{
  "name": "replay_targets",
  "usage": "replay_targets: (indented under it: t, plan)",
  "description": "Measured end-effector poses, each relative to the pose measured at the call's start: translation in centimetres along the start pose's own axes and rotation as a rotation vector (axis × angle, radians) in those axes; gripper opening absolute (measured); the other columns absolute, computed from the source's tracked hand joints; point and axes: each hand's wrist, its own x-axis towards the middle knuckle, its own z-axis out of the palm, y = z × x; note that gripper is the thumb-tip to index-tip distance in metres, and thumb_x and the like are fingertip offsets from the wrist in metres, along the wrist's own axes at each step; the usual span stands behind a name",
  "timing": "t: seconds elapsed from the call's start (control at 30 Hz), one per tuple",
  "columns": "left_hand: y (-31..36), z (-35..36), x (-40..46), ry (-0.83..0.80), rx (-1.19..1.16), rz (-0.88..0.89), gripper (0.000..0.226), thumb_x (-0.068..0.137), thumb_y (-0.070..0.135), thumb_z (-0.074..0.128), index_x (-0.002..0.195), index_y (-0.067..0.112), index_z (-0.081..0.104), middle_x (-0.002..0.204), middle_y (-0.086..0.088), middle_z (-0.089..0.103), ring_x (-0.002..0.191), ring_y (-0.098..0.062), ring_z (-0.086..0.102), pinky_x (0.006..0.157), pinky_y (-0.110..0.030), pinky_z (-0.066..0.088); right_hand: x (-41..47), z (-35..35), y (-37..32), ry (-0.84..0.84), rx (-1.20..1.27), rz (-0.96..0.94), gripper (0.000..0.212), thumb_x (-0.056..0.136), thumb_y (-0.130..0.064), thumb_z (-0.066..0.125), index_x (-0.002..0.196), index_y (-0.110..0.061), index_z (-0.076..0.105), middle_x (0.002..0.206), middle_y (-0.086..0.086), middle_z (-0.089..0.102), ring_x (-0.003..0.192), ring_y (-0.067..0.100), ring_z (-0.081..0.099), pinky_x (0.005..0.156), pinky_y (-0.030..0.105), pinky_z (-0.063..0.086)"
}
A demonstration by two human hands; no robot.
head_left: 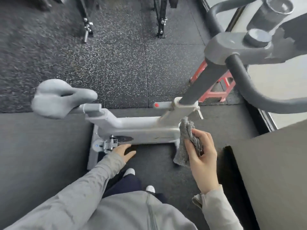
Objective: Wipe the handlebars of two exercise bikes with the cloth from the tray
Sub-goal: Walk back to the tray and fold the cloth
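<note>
Cloth point(188, 140) grey, crumpled (terry-like), hanging folds

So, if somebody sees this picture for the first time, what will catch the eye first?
Probably the white bike across the middle, with its pale saddle at the left and the dark handlebar curving at the upper right. Next, the right hand in front of the frame, gripping a grey cloth. The left hand hangs open and empty near the pedal.
</note>
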Motion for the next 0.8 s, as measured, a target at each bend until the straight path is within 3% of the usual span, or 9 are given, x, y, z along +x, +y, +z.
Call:
replay_targets:
  t: [0.1,0.2,0.27,0.4,0.57,0.67,0.8]
  plan:
    - [-6.7,0.0,-3.8,0.039,-0.142,-0.251,0.049,0.089,0.031,0.059,0.131,0.008,0.048,0.136,-0.011,0.051,0.124,-0.025,0.05,0.106,-0.031,0.037,-0.5,2.1,-0.6,-0.12,0.041,-0.047,0.043,0.085,-0.001,0.063,0.1,-0.04,0.055,0.1,-0.012,0.056,0.096,0.003,0.055,0.088,0.016,0.041]
    - [-11.9,0.1,-7.9,0.091,-0.242,-0.46,0.049,0.088,0.035,0.058,0.131,0.011,0.049,0.135,-0.007,0.053,0.12,-0.024,0.053,0.093,-0.034,0.048,-0.8,4.4,-0.9,-0.232,0.044,-0.072,0.032,0.086,-0.003,0.063,0.101,-0.03,0.059,0.098,-0.011,0.056,0.094,0.012,0.055,0.086,0.026,0.042]
    - [-14.4,0.3,-10.3,0.134,-0.302,-0.553,0.049,0.089,0.035,0.057,0.131,0.012,0.049,0.135,-0.007,0.053,0.118,-0.025,0.053,0.082,-0.036,0.053,-1.1,6.0,-1.0,-0.307,0.029,-0.092,0.031,0.085,-0.004,0.064,0.101,-0.03,0.059,0.096,-0.013,0.055,0.094,0.006,0.054,0.086,0.021,0.041]
    - [-18.4,1.0,-14.4,0.213,-0.447,-0.642,0.049,0.091,0.033,0.055,0.134,0.014,0.045,0.139,-0.007,0.048,0.122,-0.025,0.048,0.095,-0.036,0.046,-1.8,9.8,-2.0,-0.453,0.006,-0.138,0.04,0.084,-0.003,0.065,0.098,-0.039,0.055,0.095,-0.015,0.055,0.093,-0.005,0.052,0.085,0.008,0.037]
    - [-24.8,0.7,-18.6,0.243,-0.468,-0.724,0.055,0.092,0.042,0.049,0.139,0.019,0.036,0.144,-0.006,0.041,0.126,-0.023,0.044,0.097,-0.031,0.044,-3.1,16.9,-5.7,-0.601,-0.049,-0.267,0.032,0.083,0.0,0.066,0.1,-0.025,0.057,0.093,-0.003,0.053,0.092,-0.013,0.05,0.081,0.001,0.033]
    - [-29.7,0.2,-21.5,0.274,-0.498,-0.785,0.055,0.091,0.045,0.049,0.139,0.021,0.036,0.145,-0.004,0.04,0.127,-0.022,0.042,0.088,-0.032,0.049,-5.9,22.4,-9.5,-0.687,-0.063,-0.346,0.026,0.082,-0.001,0.067,0.101,-0.018,0.06,0.093,0.0,0.053,0.089,-0.015,0.049,0.079,0.0,0.033]
    - [-35.6,-0.7,-24.8,0.309,-0.57,-0.819,0.057,0.091,0.045,0.048,0.14,0.02,0.035,0.147,-0.004,0.037,0.132,-0.022,0.038,0.099,-0.034,0.044,-11.7,29.8,-14.5,-0.794,-0.037,-0.372,0.023,0.083,-0.004,0.067,0.1,-0.017,0.061,0.091,0.0,0.053,0.085,-0.011,0.05,0.074,0.003,0.035]
